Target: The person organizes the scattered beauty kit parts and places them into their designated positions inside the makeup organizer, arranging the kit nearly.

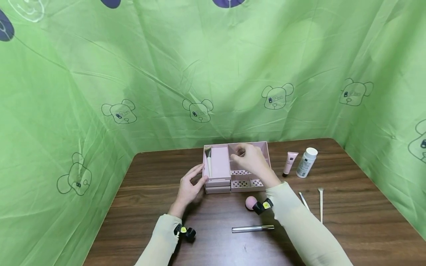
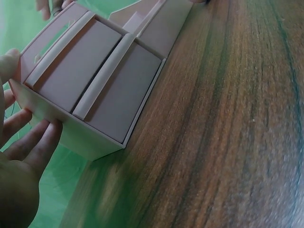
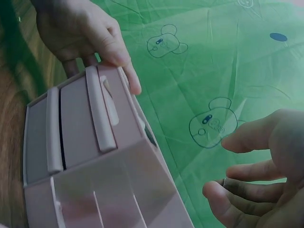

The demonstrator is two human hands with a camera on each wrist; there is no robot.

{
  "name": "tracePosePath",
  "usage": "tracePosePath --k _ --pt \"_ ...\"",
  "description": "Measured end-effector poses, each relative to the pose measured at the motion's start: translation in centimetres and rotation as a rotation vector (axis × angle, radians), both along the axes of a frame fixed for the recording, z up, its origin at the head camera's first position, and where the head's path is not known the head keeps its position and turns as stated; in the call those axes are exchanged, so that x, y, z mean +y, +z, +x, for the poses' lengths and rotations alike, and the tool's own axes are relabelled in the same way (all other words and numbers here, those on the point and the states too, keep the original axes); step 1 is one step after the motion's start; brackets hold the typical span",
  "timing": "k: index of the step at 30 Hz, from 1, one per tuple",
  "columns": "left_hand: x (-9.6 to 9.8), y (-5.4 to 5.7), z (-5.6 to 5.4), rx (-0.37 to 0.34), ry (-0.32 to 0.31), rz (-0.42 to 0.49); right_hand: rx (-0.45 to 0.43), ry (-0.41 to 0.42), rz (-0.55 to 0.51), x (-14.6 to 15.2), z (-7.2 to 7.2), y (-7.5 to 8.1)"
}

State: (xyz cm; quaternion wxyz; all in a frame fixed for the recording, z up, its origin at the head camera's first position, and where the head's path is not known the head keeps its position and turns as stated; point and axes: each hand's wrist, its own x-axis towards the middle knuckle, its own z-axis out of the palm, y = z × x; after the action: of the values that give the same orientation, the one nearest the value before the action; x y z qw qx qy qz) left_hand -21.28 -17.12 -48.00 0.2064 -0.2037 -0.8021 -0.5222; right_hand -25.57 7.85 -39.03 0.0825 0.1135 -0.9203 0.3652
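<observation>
A pink cosmetics organizer (image 1: 220, 162) with two front drawers (image 2: 80, 66) stands toward the back of the table. My left hand (image 1: 189, 186) holds its left front corner, thumb (image 2: 8, 65) at the front edge and fingers (image 2: 45, 142) along the side wall. A makeup brush (image 1: 209, 162) with a white handle lies in the narrow slot on its top left. My right hand (image 1: 252, 158) is over the right-hand compartments, its fingers (image 3: 251, 137) loosely bent and apart from the thumb, with nothing visible between them. Spotted dividers (image 1: 240, 183) show in the lower front compartments.
Right of the organizer stand a pink squeeze tube (image 1: 290, 162) and a white bottle (image 1: 307, 163). Two slim brushes (image 1: 321, 205) lie beyond my right sleeve. A pink ball-shaped sponge (image 1: 251, 202) and a silver pen-like tube (image 1: 252, 229) lie in front. A green curtain (image 1: 166, 92) surrounds the table.
</observation>
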Motion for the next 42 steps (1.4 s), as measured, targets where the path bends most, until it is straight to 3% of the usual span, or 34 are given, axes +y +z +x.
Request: tracePosePath --k 4,10,42 --pt "0.0 0.4 0.3 -0.024 -0.003 -0.003 0.011 0.004 -0.003 0.9 0.5 -0.4" --pt "0.1 0.3 0.2 -0.019 -0.002 -0.005 0.027 0.025 -0.011 2.2 1.2 -0.7" --pt "0.0 0.0 0.0 -0.022 0.020 -0.009 0.042 -0.032 0.043 8.2 4.4 -3.0"
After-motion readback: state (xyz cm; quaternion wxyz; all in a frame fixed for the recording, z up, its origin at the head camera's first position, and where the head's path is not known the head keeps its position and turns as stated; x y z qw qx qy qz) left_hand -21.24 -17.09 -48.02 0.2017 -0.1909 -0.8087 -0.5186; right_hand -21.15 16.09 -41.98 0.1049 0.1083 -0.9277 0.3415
